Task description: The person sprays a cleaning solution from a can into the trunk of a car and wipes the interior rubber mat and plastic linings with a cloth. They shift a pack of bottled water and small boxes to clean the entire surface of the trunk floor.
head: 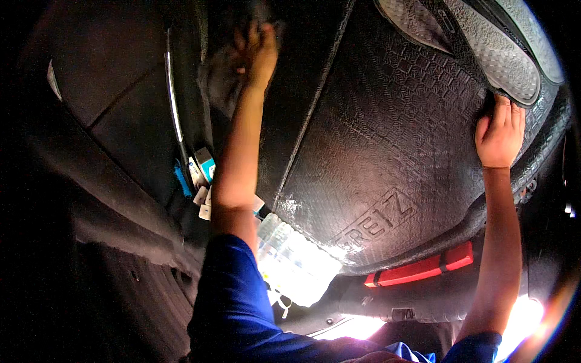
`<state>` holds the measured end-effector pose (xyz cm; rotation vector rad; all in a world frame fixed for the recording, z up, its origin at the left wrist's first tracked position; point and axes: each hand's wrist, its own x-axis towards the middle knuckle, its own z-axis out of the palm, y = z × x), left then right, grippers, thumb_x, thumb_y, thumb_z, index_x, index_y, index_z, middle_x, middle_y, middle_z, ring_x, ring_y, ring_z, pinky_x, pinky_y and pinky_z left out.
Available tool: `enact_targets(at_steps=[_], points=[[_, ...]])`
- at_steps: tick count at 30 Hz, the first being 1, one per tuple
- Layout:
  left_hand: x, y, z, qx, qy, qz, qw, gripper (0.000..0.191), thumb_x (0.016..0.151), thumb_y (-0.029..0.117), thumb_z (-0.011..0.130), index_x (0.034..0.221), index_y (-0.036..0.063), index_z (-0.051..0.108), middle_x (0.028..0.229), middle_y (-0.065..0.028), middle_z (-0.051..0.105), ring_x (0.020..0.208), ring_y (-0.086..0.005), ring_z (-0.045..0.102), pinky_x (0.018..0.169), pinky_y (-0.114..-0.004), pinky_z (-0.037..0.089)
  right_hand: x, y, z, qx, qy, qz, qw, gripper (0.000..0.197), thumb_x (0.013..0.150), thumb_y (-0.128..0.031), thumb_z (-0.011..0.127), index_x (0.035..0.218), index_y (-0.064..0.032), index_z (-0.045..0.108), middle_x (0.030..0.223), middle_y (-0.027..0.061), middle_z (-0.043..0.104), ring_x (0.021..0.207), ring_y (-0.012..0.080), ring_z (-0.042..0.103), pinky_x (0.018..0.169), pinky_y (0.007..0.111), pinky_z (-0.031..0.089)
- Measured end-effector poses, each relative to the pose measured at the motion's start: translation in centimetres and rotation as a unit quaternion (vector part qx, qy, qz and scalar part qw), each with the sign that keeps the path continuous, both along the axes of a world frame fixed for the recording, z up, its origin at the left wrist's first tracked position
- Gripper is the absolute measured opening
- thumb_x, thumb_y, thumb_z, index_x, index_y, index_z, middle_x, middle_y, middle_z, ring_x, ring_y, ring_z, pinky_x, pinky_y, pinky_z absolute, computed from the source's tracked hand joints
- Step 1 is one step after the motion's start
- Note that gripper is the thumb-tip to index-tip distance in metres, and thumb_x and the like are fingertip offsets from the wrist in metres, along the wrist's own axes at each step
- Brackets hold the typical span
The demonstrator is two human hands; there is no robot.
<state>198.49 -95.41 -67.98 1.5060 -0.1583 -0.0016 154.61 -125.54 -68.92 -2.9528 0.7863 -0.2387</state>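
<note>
My left hand (259, 56) is reaching out over the dark far-left part of a car boot, its fingers apart and blurred. A dark, blurred shape lies close to it, too dim to identify. At the right, my right hand (500, 136) touches the heel end of a grey dimpled slipper (508, 54) with a black rim. Its fingertips are hidden beneath that rim, so I cannot tell whether it grips. Both hands are above or beside a black textured boot mat (363, 149) that bears raised lettering.
A shiny metal rod (172, 95) lies at the left. Near my left elbow are small boxes (206, 165), a blue item (183, 180) and an overexposed pack of clear bottles (295, 258). A red case (420, 265) with dark straps lies past the mat's raised near edge.
</note>
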Motion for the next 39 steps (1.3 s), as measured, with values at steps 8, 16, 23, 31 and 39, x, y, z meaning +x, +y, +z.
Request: enact_targets(at_steps=[8,16,23,31,39], points=[[-1.3,-6.2,-0.2,0.61,-0.03,-0.074,0.789,0.076,0.092,0.064,0.039,0.151,0.0183,0.023,0.159,-0.0152,-0.012,0.141,-0.0496,-0.013,0.103,-0.075,0.005,0.5,0.0,0.8,0.001,-0.021,0.011,1.0,0.048,0.081,-0.022,0.054,0.123,0.001,0.052,0.12,0.0162,0.058,0.116,0.0371,0.05,0.106,0.049,0.034],[5.7,-5.5,0.2,0.662,-0.02,-0.1,0.743,0.074,0.095,0.062,0.034,0.15,0.0138,0.025,0.159,-0.0167,-0.008,0.142,-0.0462,-0.013,0.106,-0.072,0.004,1.1,0.4,0.9,0.007,-0.04,0.01,0.999,0.05,0.08,-0.023,0.054,0.124,0.0004,0.052,0.12,0.0165,0.058,0.115,0.038,0.051,0.106,0.049,0.034],[8.0,-0.1,-2.2,0.691,-0.208,-0.148,0.677,0.076,0.097,0.06,0.027,0.15,0.0059,0.022,0.157,-0.0207,-0.005,0.143,-0.0444,-0.009,0.107,-0.07,0.001,1.6,0.0,1.2,0.036,-0.046,0.008,0.998,0.051,0.077,-0.021,0.056,0.123,0.0008,0.052,0.119,0.0164,0.058,0.117,0.0374,0.05,0.107,0.049,0.033],[-1.8,-2.8,-2.0,0.623,-0.182,-0.197,0.735,0.061,0.1,0.05,0.026,0.149,0.0135,0.025,0.156,-0.0248,-0.003,0.139,-0.0548,-0.01,0.101,-0.078,0.003,0.6,0.2,0.6,0.046,-0.043,-0.003,0.998,0.047,0.075,-0.021,0.057,0.118,-0.0001,0.055,0.116,0.0163,0.059,0.115,0.0376,0.051,0.106,0.051,0.034],[1.9,-3.8,-0.9,0.649,-0.104,-0.137,0.741,0.066,0.097,0.058,0.03,0.152,0.0239,0.018,0.156,-0.022,-0.013,0.136,-0.0554,-0.02,0.099,-0.08,0.005,1.0,0.4,1.1,0.033,-0.027,0.007,0.999,0.048,0.076,-0.023,0.056,0.118,-0.0004,0.055,0.116,0.017,0.059,0.113,0.0367,0.052,0.106,0.049,0.034]])
